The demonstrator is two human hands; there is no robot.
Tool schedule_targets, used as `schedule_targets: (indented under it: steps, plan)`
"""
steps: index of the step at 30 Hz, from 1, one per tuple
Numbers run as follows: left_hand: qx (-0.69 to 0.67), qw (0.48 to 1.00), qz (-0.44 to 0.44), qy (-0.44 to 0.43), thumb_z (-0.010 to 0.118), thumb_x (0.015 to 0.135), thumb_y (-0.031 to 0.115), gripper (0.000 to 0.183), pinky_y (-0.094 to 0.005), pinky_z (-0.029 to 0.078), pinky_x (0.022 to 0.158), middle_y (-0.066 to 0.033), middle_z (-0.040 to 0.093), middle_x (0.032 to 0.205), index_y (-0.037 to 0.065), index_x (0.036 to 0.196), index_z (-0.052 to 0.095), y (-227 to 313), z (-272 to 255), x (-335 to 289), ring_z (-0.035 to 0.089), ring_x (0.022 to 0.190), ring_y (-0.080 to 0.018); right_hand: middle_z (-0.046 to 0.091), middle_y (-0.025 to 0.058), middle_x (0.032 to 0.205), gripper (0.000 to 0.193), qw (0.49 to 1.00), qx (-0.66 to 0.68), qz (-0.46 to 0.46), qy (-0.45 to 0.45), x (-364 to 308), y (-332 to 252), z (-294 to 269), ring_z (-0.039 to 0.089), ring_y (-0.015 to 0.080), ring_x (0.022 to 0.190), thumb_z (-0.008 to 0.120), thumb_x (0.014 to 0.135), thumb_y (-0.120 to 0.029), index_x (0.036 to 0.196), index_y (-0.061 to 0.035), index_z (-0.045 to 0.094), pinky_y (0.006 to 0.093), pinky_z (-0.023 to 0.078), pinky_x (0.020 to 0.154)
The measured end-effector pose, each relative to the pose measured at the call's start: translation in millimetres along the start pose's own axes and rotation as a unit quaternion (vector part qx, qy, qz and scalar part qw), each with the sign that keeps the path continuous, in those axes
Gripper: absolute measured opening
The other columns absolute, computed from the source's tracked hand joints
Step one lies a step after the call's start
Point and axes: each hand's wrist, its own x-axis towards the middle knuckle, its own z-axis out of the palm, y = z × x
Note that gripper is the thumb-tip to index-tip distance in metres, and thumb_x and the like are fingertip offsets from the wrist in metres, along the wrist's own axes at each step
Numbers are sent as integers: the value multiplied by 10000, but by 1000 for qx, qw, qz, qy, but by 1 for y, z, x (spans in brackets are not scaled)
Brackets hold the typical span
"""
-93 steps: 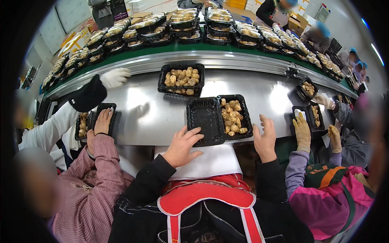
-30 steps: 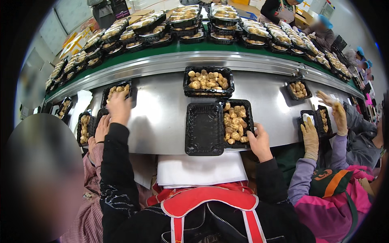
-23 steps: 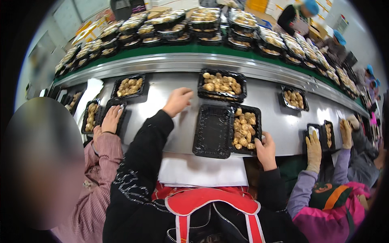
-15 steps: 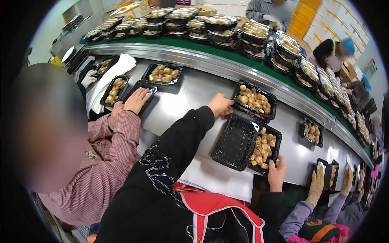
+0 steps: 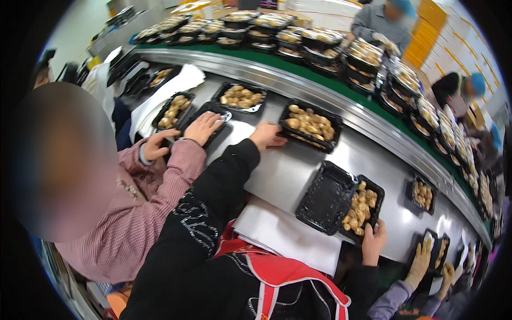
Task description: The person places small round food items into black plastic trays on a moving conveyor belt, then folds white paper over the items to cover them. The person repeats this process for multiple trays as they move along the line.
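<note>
My left hand (image 5: 268, 136) grips the left edge of a black plastic tray (image 5: 337, 140) filled with lumpy tan tubers (image 5: 309, 122); a second tray seems to sit beneath it. Nearer to me, my right hand (image 5: 374, 240) pinches the near right corner of another black tray (image 5: 381, 197), which holds knobbly tubers (image 5: 360, 209). An empty black tray (image 5: 326, 197) lies against that tray's left side and partly overlaps its rim. Both my arms are in black sleeves.
At left, a co-worker in a checked sleeve (image 5: 186, 165) handles trays beside white sheets (image 5: 170, 96). Filled, stacked trays (image 5: 365, 53) line the green conveyor (image 5: 336, 88). A small filled tray (image 5: 424, 194) and gloved hands (image 5: 421, 261) are at right. White sheets (image 5: 288, 234) lie near me.
My left hand has drawn the filled tray leftward along the steel table, away from the empty tray. My right hand keeps its hold. The view has shifted slightly.
</note>
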Motion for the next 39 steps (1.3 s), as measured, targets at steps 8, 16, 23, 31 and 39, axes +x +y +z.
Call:
schedule_targets:
  steps: [8,16,23,31,39]
  plan:
    - [-24,998,52,-24,512,1016,110,196,-417,611,820,-187,652,1068,-50,1127,530,-10,-38,6,713,948,-342,664,211,740,408,984,-170,-58,16,11,9,11,656,341,678,684,859,-197,1201,17,620,434,507,659]
    - [-3,996,76,39,498,1008,86,177,-412,602,838,-196,654,1041,-65,1071,566,-7,-58,13,710,979,-352,622,166,662,414,994,-105,18,-15,5,-13,9,592,272,588,680,864,-207,1198,28,612,407,472,596]
    - [19,995,83,56,542,1028,193,349,-388,616,767,-220,616,1143,-54,1270,500,-5,-52,-25,717,944,-339,642,174,683,406,994,-105,10,-10,2,-19,11,628,301,627,670,867,-208,1198,20,610,409,492,627]
    - [282,954,5,-101,622,1004,382,405,-252,498,563,-70,657,892,-15,1083,645,-49,49,-131,635,660,-126,637,158,677,380,994,-113,4,-5,8,-10,10,629,311,635,656,873,-173,1203,11,612,423,499,644]
    - [304,943,80,-108,683,975,272,341,-265,408,447,1,541,656,26,776,556,-75,57,-132,493,514,-83,651,171,726,396,980,-192,-17,47,11,-11,-6,641,378,693,634,890,-165,1238,19,591,473,506,691]
